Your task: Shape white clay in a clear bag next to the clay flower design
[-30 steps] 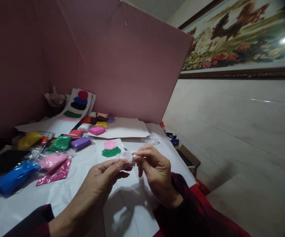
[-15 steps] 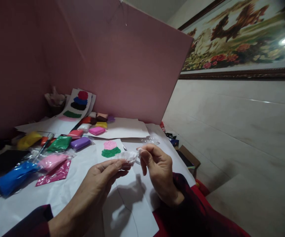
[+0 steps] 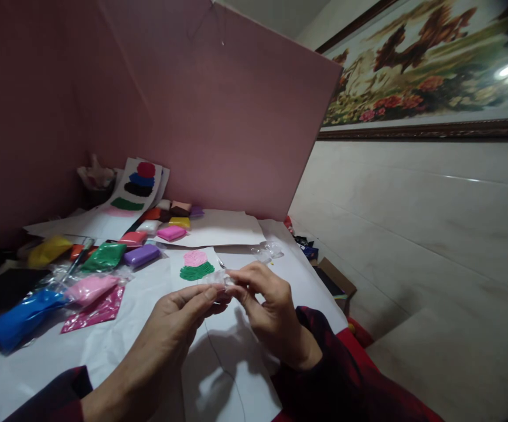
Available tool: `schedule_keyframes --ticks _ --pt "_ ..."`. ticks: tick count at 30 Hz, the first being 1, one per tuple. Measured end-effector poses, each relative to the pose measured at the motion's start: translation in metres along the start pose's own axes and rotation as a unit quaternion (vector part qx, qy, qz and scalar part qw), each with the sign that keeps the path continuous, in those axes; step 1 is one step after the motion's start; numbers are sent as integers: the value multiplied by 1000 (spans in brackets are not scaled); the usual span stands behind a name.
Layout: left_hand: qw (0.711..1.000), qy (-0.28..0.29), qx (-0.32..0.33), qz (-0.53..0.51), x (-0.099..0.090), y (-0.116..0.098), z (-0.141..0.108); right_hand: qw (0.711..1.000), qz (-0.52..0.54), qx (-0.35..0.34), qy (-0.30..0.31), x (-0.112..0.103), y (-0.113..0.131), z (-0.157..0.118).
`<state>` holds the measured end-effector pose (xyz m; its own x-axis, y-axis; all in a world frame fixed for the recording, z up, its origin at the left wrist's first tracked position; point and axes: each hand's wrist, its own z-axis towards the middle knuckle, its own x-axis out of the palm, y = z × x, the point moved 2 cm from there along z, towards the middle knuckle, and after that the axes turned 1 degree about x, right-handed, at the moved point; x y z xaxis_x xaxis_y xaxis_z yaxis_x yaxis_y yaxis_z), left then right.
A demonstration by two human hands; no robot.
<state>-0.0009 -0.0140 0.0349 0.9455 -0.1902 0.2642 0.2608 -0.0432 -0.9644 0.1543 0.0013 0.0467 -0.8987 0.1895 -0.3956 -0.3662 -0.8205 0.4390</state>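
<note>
Between my hands, over the white paper, is a small crinkled clear wrapper (image 3: 213,278) with something whitish in it. My left hand (image 3: 183,313) pinches its lower side between thumb and fingers. The fingertips of my right hand (image 3: 268,305) close on its right end, almost touching the left fingertips. Just behind it, a paper sheet (image 3: 231,381) carries a pink patch (image 3: 195,258) above a green patch (image 3: 197,270). A thin dark line curves down this sheet.
Colourful packets, including a blue one (image 3: 25,319) and a purple one (image 3: 142,255), lie at the left. A sheet with coloured patches (image 3: 124,199) leans behind them. Clear plastic (image 3: 268,252) lies behind my right hand. An open box (image 3: 335,278) stands beyond the right table edge.
My right hand has moved left and slightly down, closer to my left hand. The stretched wrapper between them is now bunched up. A tiny yellow speck shows near the clear plastic.
</note>
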Motion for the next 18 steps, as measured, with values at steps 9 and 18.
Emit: schedule_keyframes --ticks 9,18 --pt "1000 -5 -10 -16 -1 0 -2 997 66 19 -46 -1 2 -4" --pt "1000 -20 -6 -4 0 -2 -1 996 14 6 -91 -7 9 -2"
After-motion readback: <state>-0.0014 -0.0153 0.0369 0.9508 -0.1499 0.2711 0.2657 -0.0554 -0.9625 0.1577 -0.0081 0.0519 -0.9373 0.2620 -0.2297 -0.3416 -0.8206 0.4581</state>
